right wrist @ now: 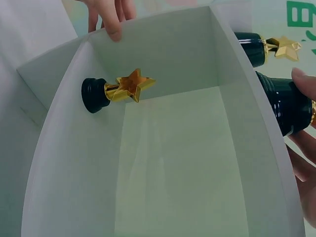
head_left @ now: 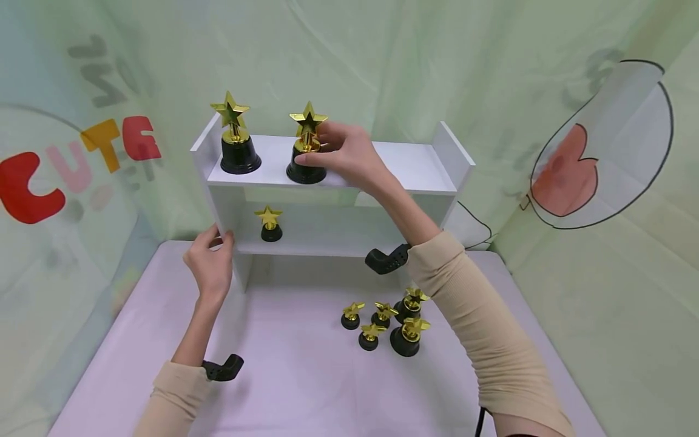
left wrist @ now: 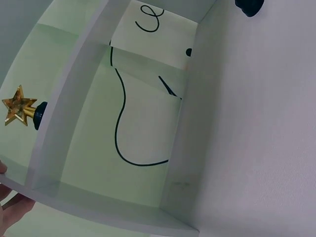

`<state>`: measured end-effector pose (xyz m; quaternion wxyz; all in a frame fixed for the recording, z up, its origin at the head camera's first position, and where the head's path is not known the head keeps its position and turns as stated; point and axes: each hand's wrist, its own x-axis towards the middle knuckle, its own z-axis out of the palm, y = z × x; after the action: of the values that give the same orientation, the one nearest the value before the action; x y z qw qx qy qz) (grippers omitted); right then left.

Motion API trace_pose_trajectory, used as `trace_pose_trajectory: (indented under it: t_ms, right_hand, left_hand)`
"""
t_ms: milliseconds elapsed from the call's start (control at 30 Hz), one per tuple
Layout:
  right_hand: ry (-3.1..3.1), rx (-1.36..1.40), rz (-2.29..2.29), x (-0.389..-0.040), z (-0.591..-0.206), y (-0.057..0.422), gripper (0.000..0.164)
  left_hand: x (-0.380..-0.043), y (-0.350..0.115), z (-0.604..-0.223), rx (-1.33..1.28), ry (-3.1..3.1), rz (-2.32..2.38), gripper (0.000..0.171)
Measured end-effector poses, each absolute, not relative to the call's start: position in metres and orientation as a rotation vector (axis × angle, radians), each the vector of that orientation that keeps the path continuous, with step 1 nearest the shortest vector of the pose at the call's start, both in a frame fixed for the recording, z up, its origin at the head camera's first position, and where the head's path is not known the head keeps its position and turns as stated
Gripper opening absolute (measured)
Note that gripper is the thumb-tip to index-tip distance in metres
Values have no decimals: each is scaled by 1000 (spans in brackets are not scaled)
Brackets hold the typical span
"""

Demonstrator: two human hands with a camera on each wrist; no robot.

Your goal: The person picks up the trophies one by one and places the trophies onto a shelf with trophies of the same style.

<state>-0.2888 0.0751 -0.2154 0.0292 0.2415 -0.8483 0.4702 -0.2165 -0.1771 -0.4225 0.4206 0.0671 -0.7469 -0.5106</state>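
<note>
My right hand [head_left: 352,153] grips a gold star trophy [head_left: 307,174] by its neck and black base, low over the top board of a white shelf unit [head_left: 404,162]. To its left on that board stands another large star trophy [head_left: 239,156]. A smaller star trophy [right wrist: 96,95] is upright on the middle board, near the left side panel. That panel's front edge is pinched by my left hand [head_left: 212,267], its thumb lying on the inner face in the right wrist view. The left wrist view shows only part of the left fingers [left wrist: 15,210] at the panel.
Several star trophies [head_left: 405,346], large and small, stand grouped on the pale tabletop [head_left: 306,376] below the shelf, right of centre. A printed curtain [head_left: 338,54] hangs behind and at both sides. A thin dark cable [head_left: 475,217] runs behind the unit's right side.
</note>
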Motion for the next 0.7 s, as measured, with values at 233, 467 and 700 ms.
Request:
trace_pose_trajectory:
  t_ms: [233,467,700]
  right_hand:
    - [-2617,762,1454,-290,-216,75,51]
    - [-2577,809,1443,-289,-219,75,45]
    - [-2567,814,1421,-290,-221,75,43]
  left_hand:
    - [-216,-176,-423,168,-1869,-1273,15]
    - [-216,-176,-423,162,-1866,-1285,19]
    - [-216,-177,-423,168,-1864,-1282,20]
